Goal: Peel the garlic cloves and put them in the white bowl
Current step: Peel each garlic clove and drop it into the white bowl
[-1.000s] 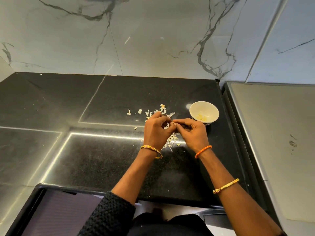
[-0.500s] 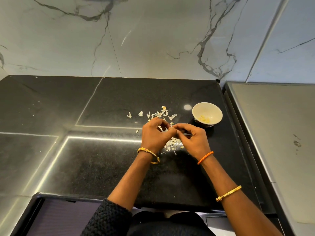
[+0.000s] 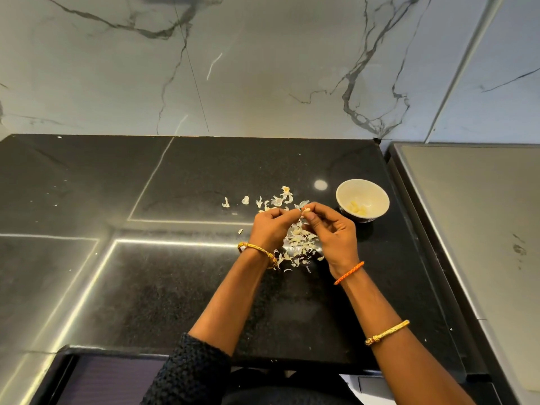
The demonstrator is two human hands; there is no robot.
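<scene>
Peeling is proceeding: the right hand [image 3: 331, 229] is pinching a garlic clove [image 3: 306, 210] at its fingertips, while the left hand [image 3: 270, 226] is pinching skin at the clove's end. Both are hovering above the peel scraps [image 3: 298, 244] on the black surface [image 3: 175, 287]. Next, judged: stripping the remaining skin, then carrying the clove right to the white bowl [image 3: 377, 191], which is holding peeled cloves
</scene>
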